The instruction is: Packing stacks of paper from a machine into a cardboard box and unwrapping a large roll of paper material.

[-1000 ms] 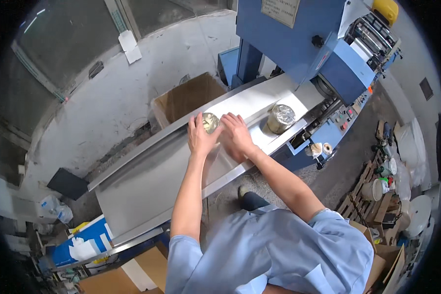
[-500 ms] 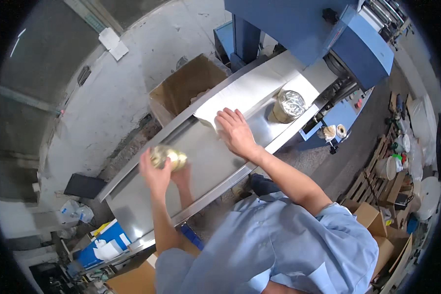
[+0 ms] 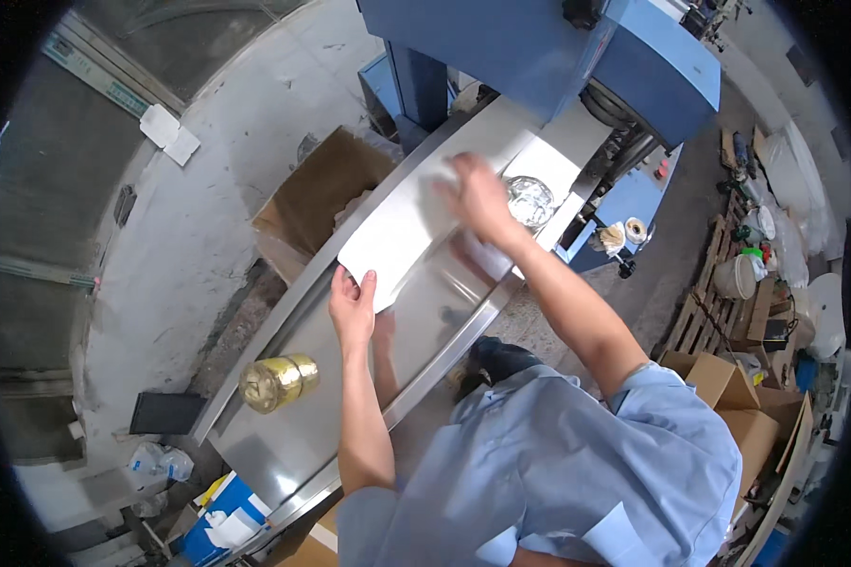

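Note:
A long white sheet (image 3: pixel 397 231) stretches along the metal table from the blue machine. At its near-left end my left hand (image 3: pixel 353 307) grips the edge, thumb and fingers at the corner. Over the sheet's middle is my right hand (image 3: pixel 483 200), blurred, its fingers stretched out and holding nothing I can see. Just right of it, partly hidden by the hand and forearm, stands a foil-topped roll (image 3: pixel 531 200). A second gold, shiny wrapped roll (image 3: pixel 279 382) lies on its side at the table's left part, apart from both hands.
The metal table (image 3: pixel 425 317) has raised rims and runs up to a blue machine (image 3: pixel 492 47). Behind it stands an open cardboard box (image 3: pixel 298 194). A blue box (image 3: pixel 222 524) sits below the left end. Pallets (image 3: pixel 704 283) and cartons (image 3: pixel 728 387) stand at the right.
My left hand has let go of the gold roll, now lying on the table, and moved to the sheet's end. My right hand has moved up along the sheet, toward the machine.

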Tool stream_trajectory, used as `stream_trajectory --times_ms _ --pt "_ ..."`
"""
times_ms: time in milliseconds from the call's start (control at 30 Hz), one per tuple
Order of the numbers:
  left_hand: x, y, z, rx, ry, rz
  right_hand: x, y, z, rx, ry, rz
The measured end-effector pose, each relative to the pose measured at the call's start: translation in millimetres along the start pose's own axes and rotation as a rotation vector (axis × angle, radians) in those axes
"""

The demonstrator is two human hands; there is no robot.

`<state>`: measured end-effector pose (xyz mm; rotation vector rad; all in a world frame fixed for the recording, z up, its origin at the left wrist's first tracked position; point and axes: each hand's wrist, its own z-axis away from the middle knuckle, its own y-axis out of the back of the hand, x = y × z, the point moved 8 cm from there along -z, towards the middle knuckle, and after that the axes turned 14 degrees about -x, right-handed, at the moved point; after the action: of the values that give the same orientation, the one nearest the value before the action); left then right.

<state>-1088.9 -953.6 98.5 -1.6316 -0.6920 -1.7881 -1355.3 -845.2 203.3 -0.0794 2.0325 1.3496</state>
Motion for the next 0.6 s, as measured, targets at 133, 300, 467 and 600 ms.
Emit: stream_trajectory --times_ms 133,300,467,600 --pt "-3 -2 -4 0.006 0.020 -0.025 63 26 -25 0.031 -0.236 0.276" --pt "-1 -1 0 0.047 0.045 -0.095 84 10 -23 -0.088 -0.272 0.307" --pt "-4 3 2 0.060 0.056 -0.120 80 8 -23 -0.043 -0.240 0.301" --pt "-5 3 3 0.044 0.051 -0.114 83 8 -29 -0.059 -0.229 0.302"
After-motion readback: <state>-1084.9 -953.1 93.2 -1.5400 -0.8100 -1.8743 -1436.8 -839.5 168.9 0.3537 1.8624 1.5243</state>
